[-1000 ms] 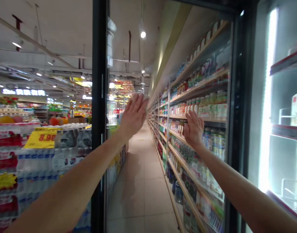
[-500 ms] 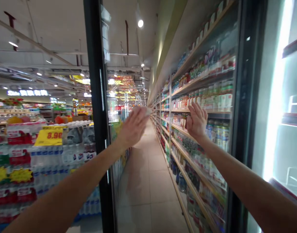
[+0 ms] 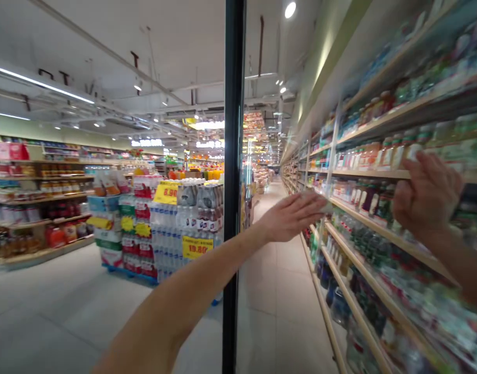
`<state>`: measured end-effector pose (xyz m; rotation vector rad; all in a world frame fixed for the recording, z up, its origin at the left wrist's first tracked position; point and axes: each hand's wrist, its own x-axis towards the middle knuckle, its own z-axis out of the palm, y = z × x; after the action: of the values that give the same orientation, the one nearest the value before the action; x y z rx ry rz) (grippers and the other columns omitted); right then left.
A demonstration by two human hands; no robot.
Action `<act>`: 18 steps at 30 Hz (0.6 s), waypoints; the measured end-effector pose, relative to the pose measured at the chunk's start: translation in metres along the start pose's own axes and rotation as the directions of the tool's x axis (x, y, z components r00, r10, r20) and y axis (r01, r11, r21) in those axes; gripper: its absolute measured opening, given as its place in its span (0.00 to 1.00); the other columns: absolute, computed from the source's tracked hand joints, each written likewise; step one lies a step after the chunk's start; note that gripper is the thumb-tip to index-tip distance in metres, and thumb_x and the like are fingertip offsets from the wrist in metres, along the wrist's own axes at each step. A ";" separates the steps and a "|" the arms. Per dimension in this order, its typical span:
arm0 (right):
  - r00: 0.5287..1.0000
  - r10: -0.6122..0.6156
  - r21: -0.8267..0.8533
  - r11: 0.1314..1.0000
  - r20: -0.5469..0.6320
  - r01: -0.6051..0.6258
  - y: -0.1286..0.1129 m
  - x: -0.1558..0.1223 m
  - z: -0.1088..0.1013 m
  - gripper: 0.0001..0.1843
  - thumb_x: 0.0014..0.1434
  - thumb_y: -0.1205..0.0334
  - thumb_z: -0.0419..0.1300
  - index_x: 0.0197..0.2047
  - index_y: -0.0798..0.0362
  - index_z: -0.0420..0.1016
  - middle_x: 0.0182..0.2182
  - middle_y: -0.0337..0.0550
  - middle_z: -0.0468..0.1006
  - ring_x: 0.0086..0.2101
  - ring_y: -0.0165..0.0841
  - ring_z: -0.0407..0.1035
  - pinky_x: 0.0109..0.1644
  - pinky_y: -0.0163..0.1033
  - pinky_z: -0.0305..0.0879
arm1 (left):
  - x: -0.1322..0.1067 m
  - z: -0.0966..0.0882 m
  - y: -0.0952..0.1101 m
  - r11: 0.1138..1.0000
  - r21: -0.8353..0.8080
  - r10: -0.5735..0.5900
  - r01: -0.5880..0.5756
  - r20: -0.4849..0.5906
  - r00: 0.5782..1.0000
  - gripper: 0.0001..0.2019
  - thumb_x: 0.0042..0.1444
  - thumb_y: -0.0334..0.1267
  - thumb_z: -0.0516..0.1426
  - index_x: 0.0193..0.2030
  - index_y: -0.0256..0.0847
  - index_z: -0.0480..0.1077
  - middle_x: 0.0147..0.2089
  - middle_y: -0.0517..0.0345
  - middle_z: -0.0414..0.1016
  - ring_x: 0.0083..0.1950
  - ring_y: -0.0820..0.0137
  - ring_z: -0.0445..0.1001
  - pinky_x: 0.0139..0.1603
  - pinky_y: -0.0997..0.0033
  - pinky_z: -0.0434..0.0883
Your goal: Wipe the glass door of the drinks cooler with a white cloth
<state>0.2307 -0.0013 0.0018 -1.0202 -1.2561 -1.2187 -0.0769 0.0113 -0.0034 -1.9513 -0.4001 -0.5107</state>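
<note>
Both my arms reach forward to a glass door with a black edge frame (image 3: 233,156). My left hand (image 3: 293,215) lies flat against the glass with its fingers stretched out. A small pale thing (image 3: 326,207) shows at its fingertips, and I cannot make out what it is. My right hand (image 3: 427,195) is further right on the same pane, its fingers spread and slightly bent, blurred by motion. Through the glass I see long shelves of bottled drinks (image 3: 363,195) running down an aisle.
A stack of bottled water packs with yellow price signs (image 3: 168,193) stands on the floor to the left of the door frame. More shelving with goods (image 3: 36,208) lines the far left. The tiled aisle floor (image 3: 277,291) runs straight ahead.
The door frame has shifted from left of centre to the middle of the view. The lit fridge interior on the right has gone out of view. Both hands sit further right, still on the glass.
</note>
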 end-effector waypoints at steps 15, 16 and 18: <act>0.996 -0.070 -0.023 0.997 -0.049 0.069 0.005 -0.001 0.009 0.27 0.58 0.55 0.43 0.54 0.59 0.68 0.56 0.55 0.67 0.60 0.38 0.56 0.60 0.48 0.50 | -0.005 0.007 -0.029 0.961 -0.032 -0.274 0.275 -0.247 0.930 0.24 0.62 0.34 0.45 0.65 0.40 0.50 0.70 0.53 0.45 0.71 0.66 0.33 0.69 0.56 0.46; 0.998 -0.056 -0.013 0.998 -0.033 0.055 0.004 0.000 0.008 0.27 0.58 0.56 0.43 0.55 0.58 0.67 0.57 0.55 0.66 0.60 0.38 0.55 0.60 0.48 0.49 | -0.003 0.007 -0.034 0.913 -0.055 -0.402 0.405 -0.301 0.865 0.24 0.61 0.34 0.45 0.65 0.39 0.51 0.70 0.51 0.44 0.71 0.64 0.32 0.68 0.54 0.46; 0.999 -0.030 -0.002 1.000 -0.013 0.030 0.001 0.000 0.006 0.26 0.58 0.56 0.43 0.56 0.57 0.66 0.58 0.54 0.65 0.60 0.38 0.54 0.61 0.49 0.49 | 0.001 0.010 -0.032 0.878 -0.077 -0.470 0.473 -0.331 0.818 0.24 0.61 0.34 0.45 0.64 0.39 0.51 0.71 0.50 0.42 0.71 0.62 0.31 0.68 0.53 0.46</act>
<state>0.2314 0.0052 0.0024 -0.9969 -1.2646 -1.2481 -0.0902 0.0339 0.0177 -1.7005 -0.6657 -1.1501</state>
